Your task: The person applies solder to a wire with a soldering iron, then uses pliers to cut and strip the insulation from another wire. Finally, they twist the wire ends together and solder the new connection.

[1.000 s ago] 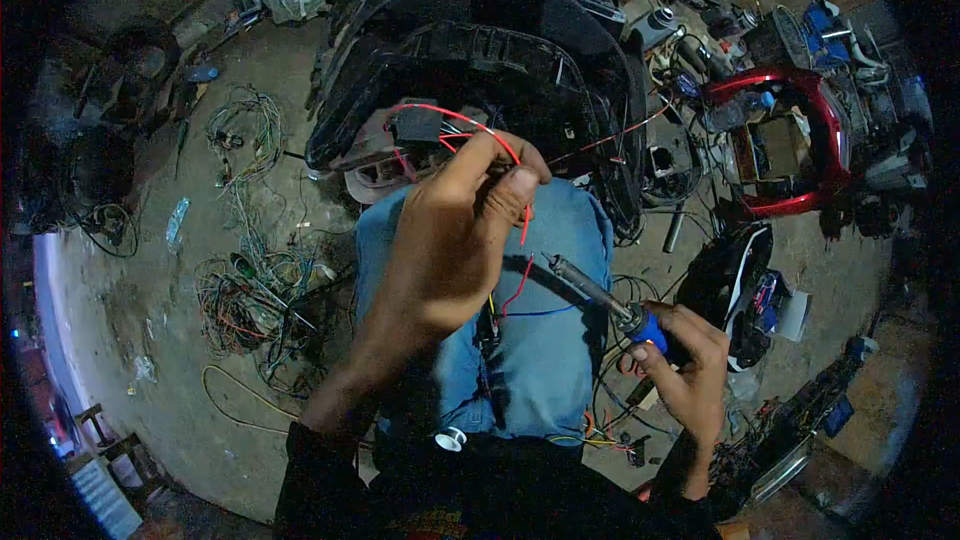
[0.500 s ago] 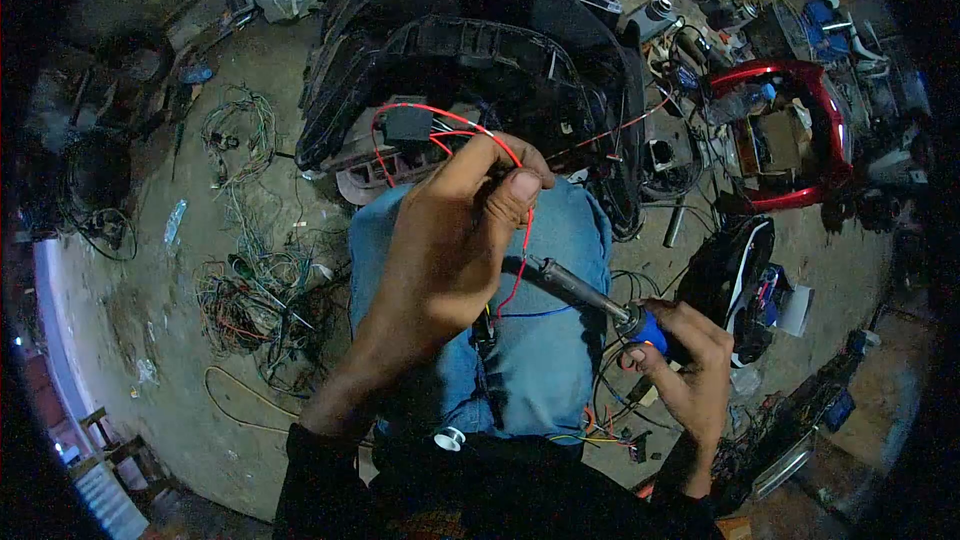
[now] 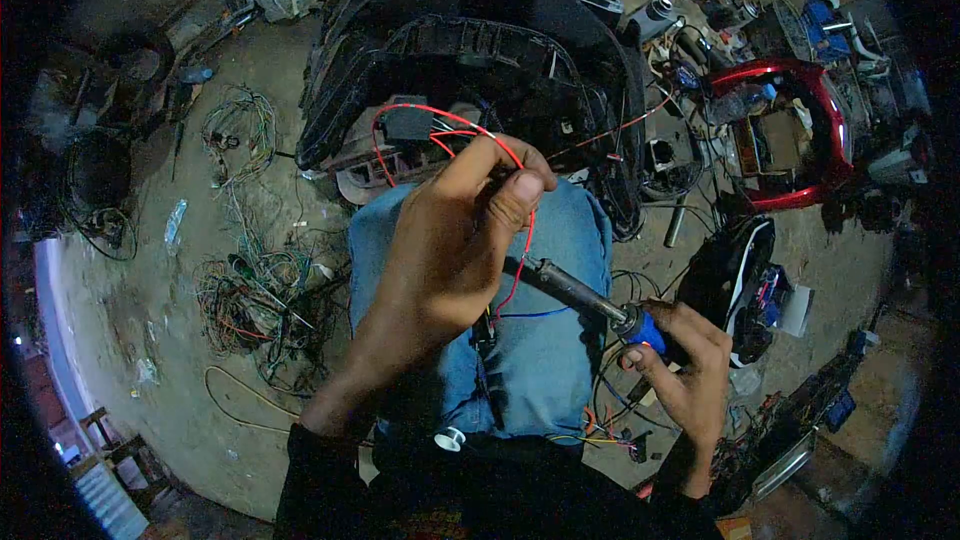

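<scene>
Between thumb and fingers, my left hand point(image 3: 465, 225) pinches a red wire point(image 3: 425, 108) above my lap. The wire loops up and back toward a dark box point(image 3: 407, 122), and its lower part hangs below my thumb. My right hand point(image 3: 690, 365) grips the blue handle of a soldering iron point(image 3: 575, 288). The iron's tip points left and meets, or nearly meets, the wire just under my left thumb; exact contact is too small to tell. A blue wire point(image 3: 540, 314) crosses my jeans. A small white spool point(image 3: 450, 439) rests at my waist.
A large black plastic shell point(image 3: 330, 100) stands ahead of my knees. Tangled wires point(image 3: 260, 310) lie on the floor to the left. On the right are a red curved frame point(image 3: 835, 130), a black shoe-like object point(image 3: 740, 290) and a wiring harness point(image 3: 790, 440).
Almost nothing differs. The soldering iron's tip has shifted very slightly against the red wire, and both hands keep nearly the same place and grip.
</scene>
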{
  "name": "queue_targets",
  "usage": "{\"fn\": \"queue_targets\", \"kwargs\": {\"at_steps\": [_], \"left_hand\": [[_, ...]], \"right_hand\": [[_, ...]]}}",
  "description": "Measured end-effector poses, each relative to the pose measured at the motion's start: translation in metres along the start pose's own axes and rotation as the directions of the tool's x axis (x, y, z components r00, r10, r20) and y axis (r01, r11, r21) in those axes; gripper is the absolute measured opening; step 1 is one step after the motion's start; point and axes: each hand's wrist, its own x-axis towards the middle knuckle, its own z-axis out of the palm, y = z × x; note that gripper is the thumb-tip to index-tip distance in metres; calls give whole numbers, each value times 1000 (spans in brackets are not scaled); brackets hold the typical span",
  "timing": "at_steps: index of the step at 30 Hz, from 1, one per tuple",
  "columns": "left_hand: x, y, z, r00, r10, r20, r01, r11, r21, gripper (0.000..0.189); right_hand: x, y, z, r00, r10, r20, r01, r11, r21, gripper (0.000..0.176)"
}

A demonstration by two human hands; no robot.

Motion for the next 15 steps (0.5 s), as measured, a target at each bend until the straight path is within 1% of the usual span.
{"fn": "queue_targets", "kwargs": {"at_steps": [2,5,8,11,14,15], "left_hand": [[-1,-3,0,1000,20,0,-20,1000,-20,27],[1,-4,-1,1000,17,13,-17,1000,-10,27],[1,-4,-1,1000,6,5,-6,1000,-5,28],[-1,1,-1,1000,-4,3,4,1000,-1,31],[1,-9,-1,995,94,-40,-90,993,78,33],[0,-7,-1,997,61,-42,-59,997,54,33]], "right_hand": [[0,-1,-1,1000,-9,17,9,1000,-4,37],[-1,3,2,999,-40,-30,40,999,16,37],[-1,3,3,997,-57,-43,57,998,-3,38],[-2,-4,-5,1000,-20,-17,19,998,-52,37],[-6,-3,-6,994,-9,-110,4,999,-49,35],[-12,8,-6,984,-1,-176,-2,1000,-20,36]]}}
